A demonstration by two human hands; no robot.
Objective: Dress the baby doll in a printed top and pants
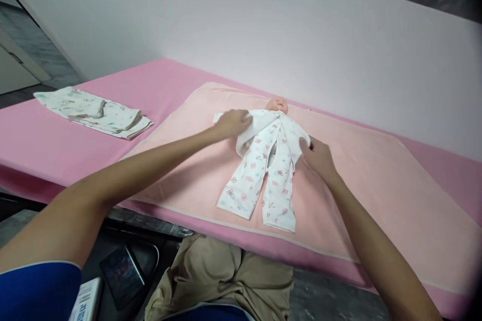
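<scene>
Blue sleeve, 1, on my left arm, at the lower left, nearest the camera. Tan trousers, 1 pair, mine, below the desk, which is pink-covered and set against a pale wall. Peach mat, 1, spread on the desk. Doll, 1, face up on the mat, only its head showing. Baby outfit, 1, white with small prints, laid out below that head; whether it is 1 piece or 2, I cannot tell. Long axis: back to front of the mat, neck end toward the wall, 2 leg cuffs toward me, legs parted in a V. Hands, 2, well apart: left hand closed on the upper cloth at 1 side, right hand pinching the edge opposite. Step in hand, by my judgement: spreading the upper cloth across the doll. Next move, as I judge it, calls for an even, gentle pull on both edges. Folded cloths, printed, on the desk, left of the mat.
</scene>
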